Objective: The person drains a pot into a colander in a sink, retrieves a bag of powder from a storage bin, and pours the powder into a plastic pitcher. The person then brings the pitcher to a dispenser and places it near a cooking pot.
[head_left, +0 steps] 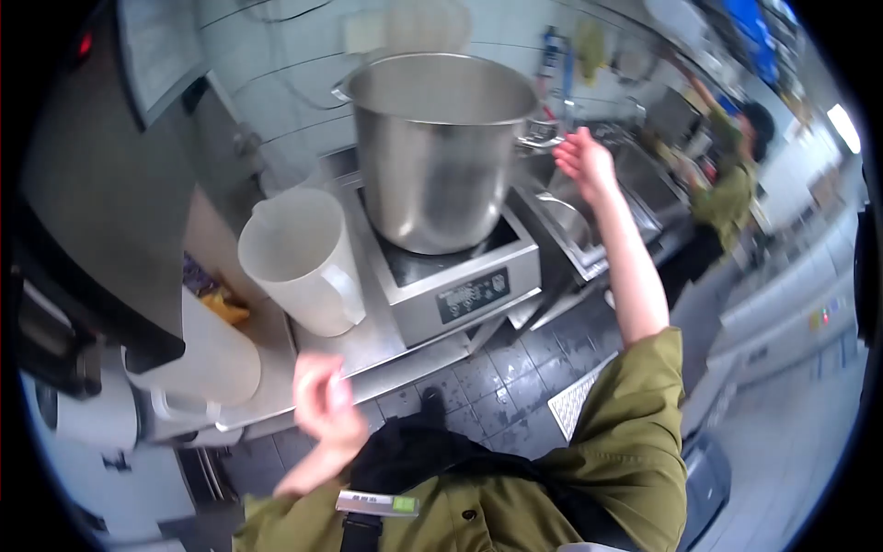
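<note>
A large steel stockpot (pixel 437 175) stands upright on an induction cooker (pixel 469 299); the part of its inside that shows is bare metal. My right hand (pixel 586 164) is raised beside the pot's right handle (pixel 540 142), fingers loosely bent and slightly apart, not wrapped round it. Whether the fingertips touch the handle is unclear. Lower down, in front of the counter, my left hand (pixel 326 400) is bent and smeared by motion; I cannot make out anything in it. Closest to it is a tall whitish plastic jug (pixel 308 262) with its handle toward me.
Another whitish jug (pixel 207 354) stands at the left, under a dark machine (pixel 101 184). Right of the cooker is a steel sink (pixel 635 184) with a ladle-like tool (pixel 563 213). A co-worker (pixel 731 198) stands farther right. The tiled floor (pixel 487 386) looks wet.
</note>
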`<state>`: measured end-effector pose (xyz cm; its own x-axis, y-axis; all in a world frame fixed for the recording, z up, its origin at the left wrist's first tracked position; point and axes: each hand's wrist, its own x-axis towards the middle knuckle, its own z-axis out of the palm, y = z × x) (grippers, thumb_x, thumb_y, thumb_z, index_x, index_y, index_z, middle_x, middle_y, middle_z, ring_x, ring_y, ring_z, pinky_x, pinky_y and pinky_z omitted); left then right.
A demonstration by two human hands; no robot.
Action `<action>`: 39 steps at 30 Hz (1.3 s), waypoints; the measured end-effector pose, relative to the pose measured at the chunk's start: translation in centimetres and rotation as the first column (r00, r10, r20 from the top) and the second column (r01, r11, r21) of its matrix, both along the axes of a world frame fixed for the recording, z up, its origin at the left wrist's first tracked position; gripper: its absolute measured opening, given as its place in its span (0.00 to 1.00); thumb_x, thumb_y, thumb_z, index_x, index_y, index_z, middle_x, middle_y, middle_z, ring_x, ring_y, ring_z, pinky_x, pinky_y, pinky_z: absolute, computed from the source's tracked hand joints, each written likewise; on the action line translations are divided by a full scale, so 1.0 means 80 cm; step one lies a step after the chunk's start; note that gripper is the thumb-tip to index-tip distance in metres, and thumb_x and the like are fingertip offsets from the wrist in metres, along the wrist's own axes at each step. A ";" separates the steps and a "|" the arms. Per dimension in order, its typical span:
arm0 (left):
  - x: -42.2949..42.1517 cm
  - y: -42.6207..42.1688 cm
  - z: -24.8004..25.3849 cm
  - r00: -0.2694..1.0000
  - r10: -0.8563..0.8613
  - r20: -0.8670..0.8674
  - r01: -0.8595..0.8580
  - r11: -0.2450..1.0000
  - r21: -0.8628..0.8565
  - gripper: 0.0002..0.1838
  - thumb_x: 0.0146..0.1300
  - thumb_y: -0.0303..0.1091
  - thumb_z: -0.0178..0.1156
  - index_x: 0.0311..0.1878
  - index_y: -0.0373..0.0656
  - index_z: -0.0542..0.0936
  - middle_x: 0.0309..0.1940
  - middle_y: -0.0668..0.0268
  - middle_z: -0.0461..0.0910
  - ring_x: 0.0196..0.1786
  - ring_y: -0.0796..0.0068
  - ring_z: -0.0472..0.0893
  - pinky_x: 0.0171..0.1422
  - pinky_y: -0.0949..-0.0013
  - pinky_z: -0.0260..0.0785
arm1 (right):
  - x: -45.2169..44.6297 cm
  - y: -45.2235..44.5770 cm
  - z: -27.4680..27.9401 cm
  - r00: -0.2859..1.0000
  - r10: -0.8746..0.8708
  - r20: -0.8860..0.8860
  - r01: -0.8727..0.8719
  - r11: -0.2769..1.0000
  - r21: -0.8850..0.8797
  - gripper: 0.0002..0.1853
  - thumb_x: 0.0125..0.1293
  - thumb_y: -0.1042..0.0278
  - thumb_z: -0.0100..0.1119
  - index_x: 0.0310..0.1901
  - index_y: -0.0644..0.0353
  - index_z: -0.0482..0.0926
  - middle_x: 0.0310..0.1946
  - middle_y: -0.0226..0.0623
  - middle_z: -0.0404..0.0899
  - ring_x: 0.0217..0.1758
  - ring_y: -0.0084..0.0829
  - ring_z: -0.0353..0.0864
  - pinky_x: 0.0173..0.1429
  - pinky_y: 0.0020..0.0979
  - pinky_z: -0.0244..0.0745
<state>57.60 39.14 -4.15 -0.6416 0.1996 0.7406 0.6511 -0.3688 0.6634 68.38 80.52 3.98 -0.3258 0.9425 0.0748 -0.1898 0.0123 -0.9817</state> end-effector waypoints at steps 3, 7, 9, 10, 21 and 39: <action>-0.049 0.137 0.098 0.990 -0.063 -0.123 0.076 0.991 0.105 0.08 0.52 0.23 0.50 0.37 0.33 0.72 0.34 0.62 0.72 0.37 0.74 0.70 0.42 0.76 0.62 | -0.019 0.035 -0.009 0.920 0.224 -0.321 -0.300 0.930 -0.212 0.12 0.66 0.63 0.33 0.35 0.62 0.65 0.33 0.41 0.74 0.36 0.32 0.74 0.38 0.31 0.70; -0.247 0.341 0.219 0.998 -0.013 -0.059 0.002 0.982 -0.187 0.17 0.55 0.41 0.50 0.39 0.35 0.75 0.36 0.59 0.77 0.38 0.70 0.74 0.45 0.70 0.64 | -0.020 0.050 -0.010 0.823 0.260 -0.505 -0.474 0.804 -0.359 0.14 0.66 0.64 0.31 0.41 0.64 0.66 0.32 0.35 0.73 0.33 0.27 0.72 0.39 0.29 0.66; -0.331 0.402 0.218 0.982 0.166 0.089 -0.047 0.673 -0.739 0.27 0.58 0.50 0.45 0.52 0.38 0.67 0.47 0.59 0.72 0.48 0.61 0.69 0.53 0.62 0.58 | -0.029 0.042 -0.012 0.815 0.236 -0.529 -0.466 0.809 -0.357 0.13 0.66 0.64 0.33 0.39 0.64 0.65 0.24 0.31 0.68 0.25 0.25 0.66 0.39 0.30 0.66; -0.367 0.412 0.205 0.984 0.170 0.045 -0.052 0.526 -0.849 0.30 0.59 0.55 0.41 0.54 0.39 0.65 0.51 0.57 0.68 0.51 0.57 0.67 0.55 0.59 0.57 | -0.031 0.038 -0.011 0.790 0.249 -0.560 -0.493 0.801 -0.341 0.12 0.66 0.64 0.34 0.39 0.64 0.65 0.22 0.29 0.65 0.22 0.24 0.63 0.40 0.30 0.65; -0.428 0.433 0.136 0.616 0.181 0.767 0.623 0.484 -0.615 0.16 0.63 0.37 0.40 0.42 0.34 0.72 0.36 0.60 0.75 0.36 0.72 0.75 0.43 0.62 0.69 | -0.036 0.035 0.005 0.836 0.211 -0.507 -0.502 0.668 -0.550 0.14 0.67 0.59 0.33 0.33 0.60 0.64 0.16 0.23 0.55 0.16 0.18 0.52 0.28 0.22 0.54; -0.468 0.432 0.132 0.576 0.093 0.812 0.734 0.378 -0.564 0.22 0.62 0.41 0.44 0.52 0.34 0.65 0.50 0.57 0.68 0.51 0.67 0.69 0.54 0.62 0.64 | -0.055 0.020 -0.017 0.614 0.025 -0.789 -0.580 0.691 -0.430 0.15 0.68 0.56 0.30 0.27 0.53 0.61 0.12 0.19 0.50 0.10 0.12 0.44 0.15 0.16 0.44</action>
